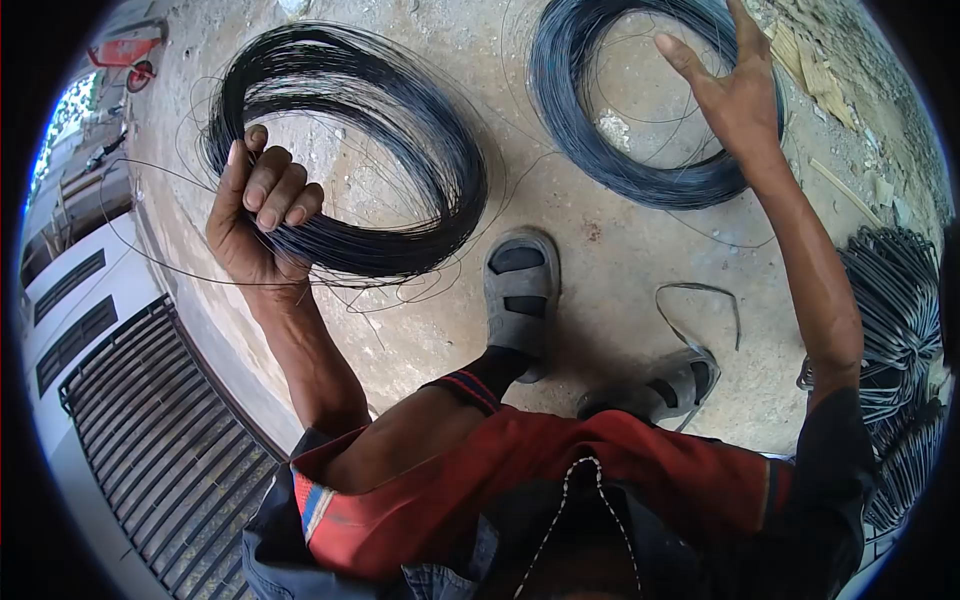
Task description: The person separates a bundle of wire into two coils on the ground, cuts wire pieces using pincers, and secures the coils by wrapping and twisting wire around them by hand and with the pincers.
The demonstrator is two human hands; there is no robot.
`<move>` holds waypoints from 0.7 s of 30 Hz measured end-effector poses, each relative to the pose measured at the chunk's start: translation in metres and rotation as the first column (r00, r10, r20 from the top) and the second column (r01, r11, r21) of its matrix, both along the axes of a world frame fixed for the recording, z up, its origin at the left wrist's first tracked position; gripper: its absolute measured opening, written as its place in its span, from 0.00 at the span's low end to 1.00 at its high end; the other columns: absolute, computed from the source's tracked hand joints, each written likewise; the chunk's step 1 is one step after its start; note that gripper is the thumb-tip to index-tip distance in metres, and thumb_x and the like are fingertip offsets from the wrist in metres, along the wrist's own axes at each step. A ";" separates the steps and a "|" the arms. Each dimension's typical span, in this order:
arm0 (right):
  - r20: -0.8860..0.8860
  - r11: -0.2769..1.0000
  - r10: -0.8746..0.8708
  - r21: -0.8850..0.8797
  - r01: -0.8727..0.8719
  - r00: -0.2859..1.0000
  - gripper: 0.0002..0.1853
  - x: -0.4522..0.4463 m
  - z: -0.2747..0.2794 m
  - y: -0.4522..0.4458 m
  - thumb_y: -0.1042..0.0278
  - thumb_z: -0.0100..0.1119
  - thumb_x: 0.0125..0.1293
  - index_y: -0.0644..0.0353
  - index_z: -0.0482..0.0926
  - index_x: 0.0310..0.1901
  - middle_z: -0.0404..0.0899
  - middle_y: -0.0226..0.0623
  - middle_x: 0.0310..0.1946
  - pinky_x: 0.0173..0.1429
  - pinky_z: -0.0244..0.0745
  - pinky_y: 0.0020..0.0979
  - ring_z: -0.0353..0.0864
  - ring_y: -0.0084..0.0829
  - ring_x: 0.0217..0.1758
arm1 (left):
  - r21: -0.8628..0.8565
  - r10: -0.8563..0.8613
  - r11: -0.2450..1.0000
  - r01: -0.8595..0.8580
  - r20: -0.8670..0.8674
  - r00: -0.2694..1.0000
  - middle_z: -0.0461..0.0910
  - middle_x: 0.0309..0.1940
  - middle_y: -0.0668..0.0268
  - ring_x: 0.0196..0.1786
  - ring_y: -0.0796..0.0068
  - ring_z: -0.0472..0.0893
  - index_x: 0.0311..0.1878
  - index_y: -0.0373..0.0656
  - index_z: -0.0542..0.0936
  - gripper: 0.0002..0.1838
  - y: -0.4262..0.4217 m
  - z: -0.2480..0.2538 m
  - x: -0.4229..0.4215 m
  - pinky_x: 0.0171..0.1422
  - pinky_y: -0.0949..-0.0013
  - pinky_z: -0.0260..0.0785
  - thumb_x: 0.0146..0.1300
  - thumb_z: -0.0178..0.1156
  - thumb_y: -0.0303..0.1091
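Note:
My left hand [262,200] is wrapped round the near left side of a large coil of thin dark wire [440,150]. That coil is tilted, and loose strands stick out from it, some looping past my wrist to the left. Over the right part of a second wire coil [575,130], my right hand [730,85] is held with thumb and fingers apart and nothing in it. This second coil lies flat on the ground; whether my right hand touches it I cannot tell, and its fingertips run out of view at the top.
My sandalled feet [522,290] stand on the dusty concrete floor [590,260]. A bent strip [700,288] lies near my right foot. Bundles of bent steel bars [890,310] are stacked at right. A red wheelbarrow [125,52] stands far left, and a barred metal grille [165,440] is lower left.

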State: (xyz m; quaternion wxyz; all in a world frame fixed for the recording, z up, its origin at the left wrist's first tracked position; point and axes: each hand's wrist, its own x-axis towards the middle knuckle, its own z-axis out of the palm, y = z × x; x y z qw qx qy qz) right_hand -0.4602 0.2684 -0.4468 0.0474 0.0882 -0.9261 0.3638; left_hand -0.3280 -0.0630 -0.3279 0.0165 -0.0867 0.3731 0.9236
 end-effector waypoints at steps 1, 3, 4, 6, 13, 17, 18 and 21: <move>0.153 0.992 -0.035 -0.114 0.053 0.988 0.47 -0.006 0.004 -0.001 0.59 0.67 0.57 0.69 0.48 0.69 0.54 0.61 0.66 0.66 0.62 0.43 0.62 0.50 0.66 | -0.032 -0.001 0.999 0.000 -0.009 1.000 0.61 0.19 0.72 0.19 0.84 0.61 0.48 0.33 0.69 0.13 -0.002 0.002 0.000 0.27 0.74 0.60 0.73 0.40 0.33; 0.388 0.907 -0.034 -0.376 0.192 0.921 0.44 -0.015 -0.008 -0.002 0.65 0.67 0.57 0.74 0.51 0.67 0.70 0.56 0.55 0.51 0.76 0.35 0.79 0.38 0.49 | -0.085 0.009 0.996 -0.010 -0.009 1.000 0.61 0.19 0.72 0.19 0.83 0.61 0.49 0.33 0.69 0.15 -0.005 0.006 0.000 0.28 0.74 0.60 0.74 0.39 0.36; 0.462 0.884 0.012 -0.418 0.206 0.887 0.42 -0.017 -0.013 0.005 0.66 0.67 0.57 0.74 0.52 0.67 0.72 0.52 0.52 0.48 0.76 0.32 0.79 0.35 0.46 | -0.104 0.006 0.995 -0.008 -0.022 1.000 0.61 0.19 0.72 0.19 0.83 0.61 0.49 0.33 0.69 0.15 -0.007 0.009 0.001 0.28 0.73 0.60 0.74 0.39 0.36; 0.593 0.834 0.125 -0.498 0.240 0.796 0.40 -0.020 -0.016 0.011 0.69 0.67 0.57 0.75 0.54 0.66 0.76 0.46 0.45 0.43 0.76 0.27 0.79 0.29 0.40 | -0.131 0.010 0.991 -0.014 -0.030 1.000 0.61 0.19 0.72 0.19 0.82 0.62 0.49 0.33 0.68 0.15 -0.014 0.015 0.003 0.28 0.73 0.60 0.74 0.38 0.36; -0.224 0.918 0.003 -0.385 -0.092 0.975 0.34 -0.025 -0.024 0.018 0.71 0.67 0.56 0.70 0.62 0.63 0.75 0.36 0.35 0.39 0.72 0.27 0.72 0.26 0.34 | -0.173 0.028 0.984 -0.031 -0.024 0.999 0.61 0.19 0.73 0.17 0.83 0.61 0.47 0.34 0.69 0.15 -0.021 0.020 0.004 0.26 0.73 0.60 0.75 0.38 0.35; -0.684 0.894 0.439 0.268 -0.359 0.582 0.33 -0.008 -0.013 0.023 0.64 0.71 0.50 0.51 0.69 0.59 0.71 0.36 0.52 0.52 0.74 0.40 0.72 0.38 0.55 | -0.183 0.038 0.982 -0.042 -0.029 0.999 0.61 0.18 0.73 0.17 0.83 0.61 0.47 0.34 0.69 0.14 -0.019 0.023 0.003 0.25 0.74 0.60 0.75 0.38 0.35; -0.600 0.863 0.496 0.256 -0.437 0.628 0.31 0.010 -0.014 0.016 0.63 0.71 0.50 0.51 0.71 0.57 0.73 0.35 0.50 0.52 0.74 0.39 0.74 0.37 0.53 | -0.199 0.052 0.978 -0.055 -0.024 0.998 0.61 0.18 0.73 0.16 0.84 0.60 0.47 0.34 0.69 0.14 -0.018 0.024 0.004 0.24 0.74 0.60 0.74 0.38 0.35; -0.469 0.869 0.494 0.260 -0.420 0.732 0.24 0.036 -0.016 -0.004 0.61 0.68 0.53 0.54 0.76 0.52 0.78 0.32 0.43 0.49 0.76 0.36 0.79 0.35 0.46 | -0.237 0.071 0.969 -0.072 -0.015 0.997 0.60 0.17 0.73 0.16 0.84 0.60 0.47 0.34 0.69 0.14 -0.013 0.026 0.002 0.23 0.75 0.59 0.74 0.38 0.35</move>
